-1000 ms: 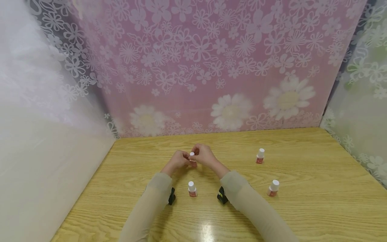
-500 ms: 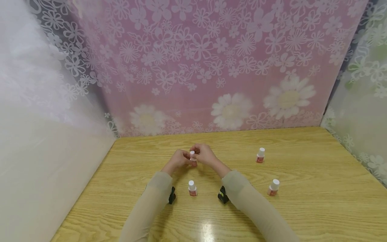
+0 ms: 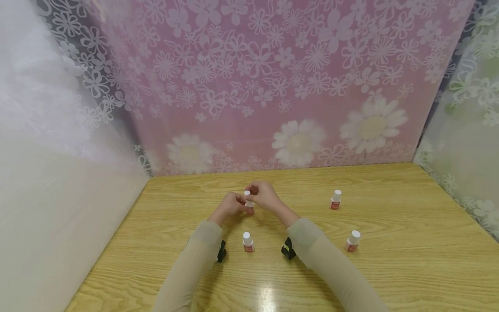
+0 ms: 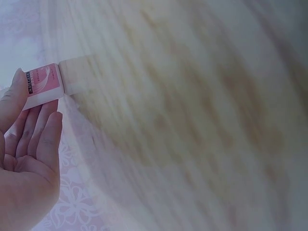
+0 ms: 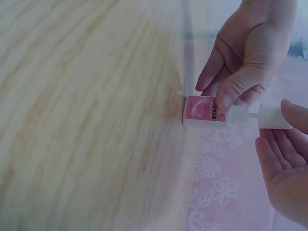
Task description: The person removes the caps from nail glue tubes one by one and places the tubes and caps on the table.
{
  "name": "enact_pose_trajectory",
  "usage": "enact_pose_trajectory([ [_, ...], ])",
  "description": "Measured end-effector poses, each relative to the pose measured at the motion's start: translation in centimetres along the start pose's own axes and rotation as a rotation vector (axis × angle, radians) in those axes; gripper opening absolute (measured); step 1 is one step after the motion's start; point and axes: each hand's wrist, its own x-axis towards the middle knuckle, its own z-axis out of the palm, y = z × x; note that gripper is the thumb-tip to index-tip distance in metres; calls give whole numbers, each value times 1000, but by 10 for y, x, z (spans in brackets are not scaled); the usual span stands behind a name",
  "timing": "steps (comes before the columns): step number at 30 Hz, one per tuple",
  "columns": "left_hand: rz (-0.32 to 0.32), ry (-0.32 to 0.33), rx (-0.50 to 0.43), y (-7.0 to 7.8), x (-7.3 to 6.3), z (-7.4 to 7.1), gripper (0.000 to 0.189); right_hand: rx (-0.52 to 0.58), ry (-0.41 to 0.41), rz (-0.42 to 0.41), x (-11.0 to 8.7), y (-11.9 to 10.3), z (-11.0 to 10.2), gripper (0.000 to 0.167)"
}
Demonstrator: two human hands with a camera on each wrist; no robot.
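Pinching the small bottle [image 5: 204, 109] with the left grip [image 3: 232, 203], upright on the tabletop [image 3: 175, 212], toward the back. Pinching the white cap [image 5: 273, 117] with the right grip [image 3: 265, 197], just above, with a thin stem [image 5: 253, 115] showing between. Could tip and spill if tugged sideways or held too lightly. Could drip from the stem if lifted too fast. Could bump the nearer bottle [image 3: 248, 243], between the sleeves [image 3: 195, 260], when pulling back.
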Motion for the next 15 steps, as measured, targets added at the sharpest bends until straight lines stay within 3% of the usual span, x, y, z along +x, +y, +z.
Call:
enact_pose_trajectory([
  [15,-6,12,20,0,0,0,22,7,18,-24,-2,-11,-9,16],
])
